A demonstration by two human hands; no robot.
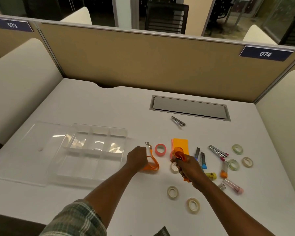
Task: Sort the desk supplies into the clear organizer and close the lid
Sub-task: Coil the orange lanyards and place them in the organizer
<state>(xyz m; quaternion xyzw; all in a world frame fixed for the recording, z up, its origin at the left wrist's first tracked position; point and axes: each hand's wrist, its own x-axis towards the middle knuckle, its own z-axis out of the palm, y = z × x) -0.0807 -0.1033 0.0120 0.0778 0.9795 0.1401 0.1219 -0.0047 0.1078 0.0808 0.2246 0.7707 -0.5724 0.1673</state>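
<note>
The clear organizer lies on the left of the white desk, its compartments holding nothing, with its clear lid lying under its left side. My left hand grips an orange lanyard with a metal clip, just right of the organizer. My right hand grips a folded bunch of a second orange lanyard. Around my right hand lie a pink tape roll, orange sticky notes, several clear tape rolls, lead cases and small tubes.
One staple remover lies apart near the grey cable hatch; another is among the supplies at right. Tan partition walls close the desk at the back, with cream side panels at both sides.
</note>
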